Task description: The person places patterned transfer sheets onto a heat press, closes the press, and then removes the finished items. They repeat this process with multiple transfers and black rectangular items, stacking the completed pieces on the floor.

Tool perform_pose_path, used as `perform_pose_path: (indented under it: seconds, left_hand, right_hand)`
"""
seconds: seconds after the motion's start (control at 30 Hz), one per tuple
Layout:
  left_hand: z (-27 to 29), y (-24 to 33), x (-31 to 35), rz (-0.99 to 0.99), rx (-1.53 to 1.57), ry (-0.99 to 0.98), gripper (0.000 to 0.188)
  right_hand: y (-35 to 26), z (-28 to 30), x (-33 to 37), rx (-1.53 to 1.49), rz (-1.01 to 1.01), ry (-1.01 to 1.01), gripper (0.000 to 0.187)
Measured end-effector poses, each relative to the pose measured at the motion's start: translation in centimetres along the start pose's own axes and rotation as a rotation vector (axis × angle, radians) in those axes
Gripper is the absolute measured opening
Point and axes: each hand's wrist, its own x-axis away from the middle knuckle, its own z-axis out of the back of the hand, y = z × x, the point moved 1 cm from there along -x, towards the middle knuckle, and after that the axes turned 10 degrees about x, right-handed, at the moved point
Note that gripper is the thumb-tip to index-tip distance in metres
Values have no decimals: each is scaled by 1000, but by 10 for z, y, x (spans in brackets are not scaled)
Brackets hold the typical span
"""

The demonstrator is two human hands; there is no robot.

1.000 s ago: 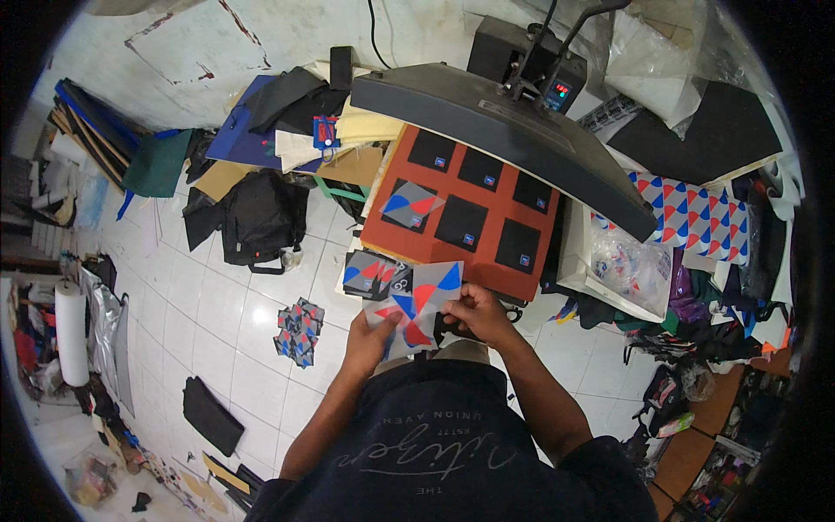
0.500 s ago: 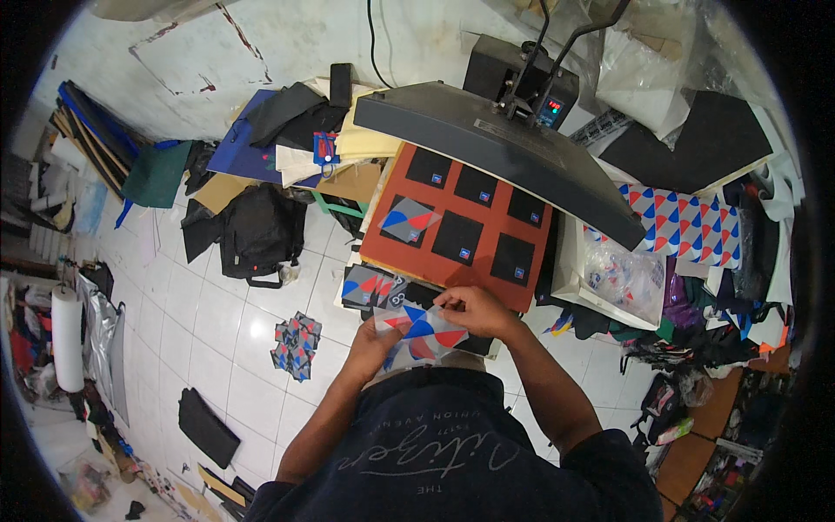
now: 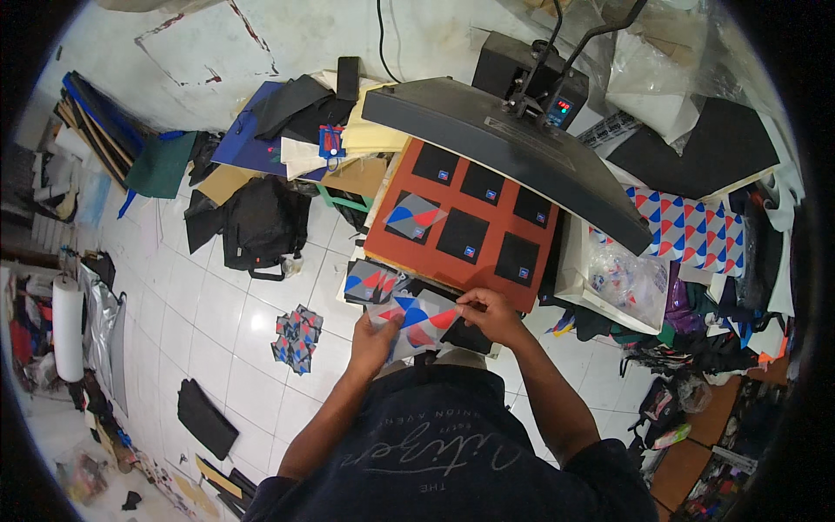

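My left hand [image 3: 372, 344] is closed on grey translucent sheets [image 3: 416, 320] printed with red and blue shapes, thumb on top. At the sheets' upper right edge my right hand [image 3: 490, 313] pinches a corner. Beyond my hands lies the red-brown pad [image 3: 494, 277] of a heat press, with several black fabric squares [image 3: 463, 235] in rows. Each square that shows fully bears a small blue emblem in a corner. A similar printed sheet [image 3: 416, 216] lies over the near-left square. Beside my left hand, more printed pieces [image 3: 369, 282] sit at the pad's near edge.
The press's dark upper plate [image 3: 513, 148] stands raised over the pad's far side. A white box [image 3: 609, 300] holding clear plastic is at the right, near a patterned roll [image 3: 687, 228]. Printed pieces [image 3: 297, 337] and a black backpack [image 3: 261, 224] lie on the tiled floor at left.
My right hand has shifted slightly right, drawing the sheet's corner outward. The sheets now look flatter and more spread between my hands. The whole view has shifted slightly.
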Motion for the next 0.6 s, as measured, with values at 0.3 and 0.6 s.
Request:
perform_pose_path:
  seconds: [0.3, 0.6]
  left_hand:
    - [-7, 9, -3, -36, 95, 16, 26]
    - [18, 2, -12, -12, 100, 104, 28]
  right_hand:
    - [1, 0, -20, 4, 83, 13, 18]
    - [31, 78, -106, 280, 91, 457, 24]
